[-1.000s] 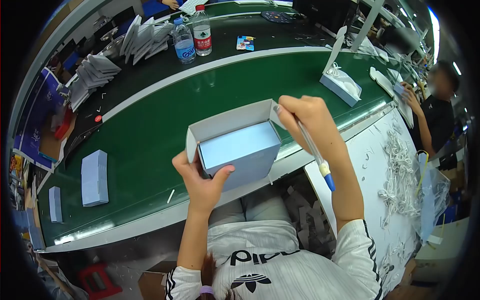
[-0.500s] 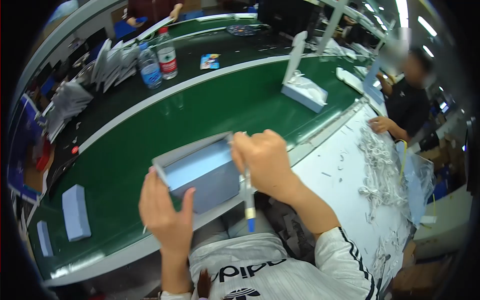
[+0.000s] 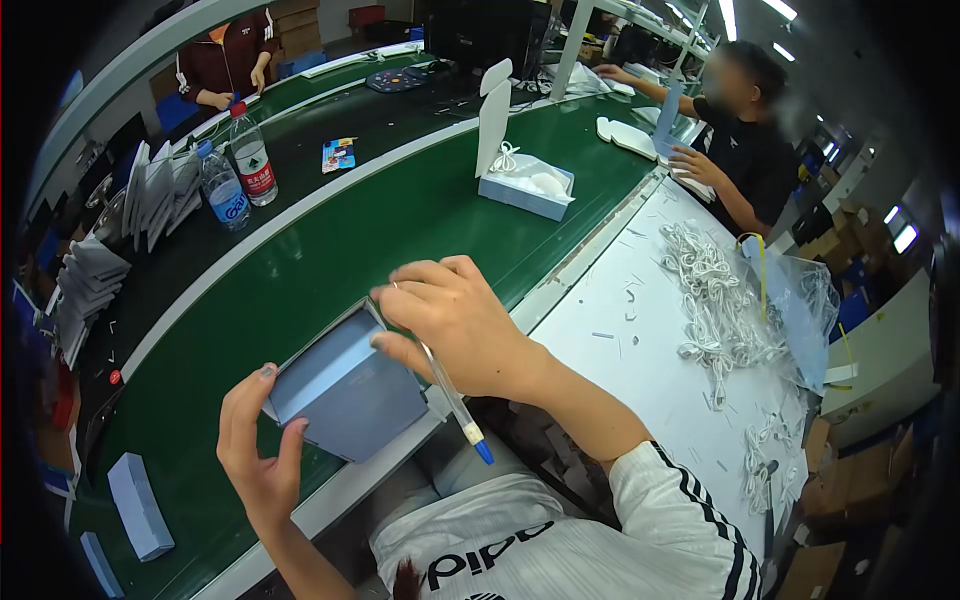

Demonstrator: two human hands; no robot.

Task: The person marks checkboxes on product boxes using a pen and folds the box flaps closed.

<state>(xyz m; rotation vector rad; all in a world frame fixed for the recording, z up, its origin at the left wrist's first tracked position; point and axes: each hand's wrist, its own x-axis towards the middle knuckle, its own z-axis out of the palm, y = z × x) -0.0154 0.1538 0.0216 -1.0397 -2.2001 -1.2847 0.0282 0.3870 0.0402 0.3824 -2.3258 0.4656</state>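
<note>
An open blue-grey cardboard box is tilted in front of me at the near edge of the green belt, its pale blue inside showing. My left hand grips its left end, thumb on the near side and fingers at the far corner. At the right upper corner is my right hand, fingers bent and closed around a clear pen with a blue end pointing down toward me. Whether the right fingertips touch the box rim, I cannot tell.
Farther along the green belt stands an open box with white contents. Blue-grey boxes lie at left. White cables are heaped on the white table to the right. Two bottles stand behind the belt. A co-worker is at right.
The view has swung right, shifting the scene leftward. The box is tilted more steeply. My right thumb and fingers have spread slightly at its corner. The co-worker's hand has left the cables.
</note>
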